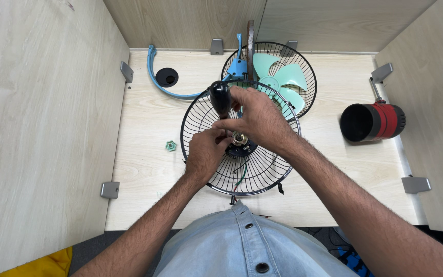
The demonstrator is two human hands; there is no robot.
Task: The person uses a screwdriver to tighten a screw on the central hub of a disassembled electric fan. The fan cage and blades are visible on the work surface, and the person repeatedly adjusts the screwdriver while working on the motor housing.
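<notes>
My right hand [260, 119] is curled around a screwdriver with a black handle [220, 97], the fingers closed on its shaft just below the handle, and the tool stands nearly upright over the hub of the black wire fan guard [206, 115] in the middle of the desk [144, 169]. My left hand [206, 153] sits just near of it, fingers pinched together at the metal motor hub [241, 138] in the centre of the guard; what it grips there is too small for me to tell, but the fingertips are closed on that spot and touch my right hand. The guard lies flat, its near rim close to the desk edge in front of my denim shirt [232, 241]. Thin wires [241, 177], one green, hang from the hub toward the near rim. Just behind the guard, on the far side, a second black guard [306, 72] holds the pale green fan blades [283, 77]. A blue curved ring [155, 77] lies at the far left, touching the desk by a round black cable hole [166, 77]. A small green knob [170, 145] sits alone to the left of the guard. Well to the right lies a red and black cylinder [373, 121], open end facing left.
</notes>
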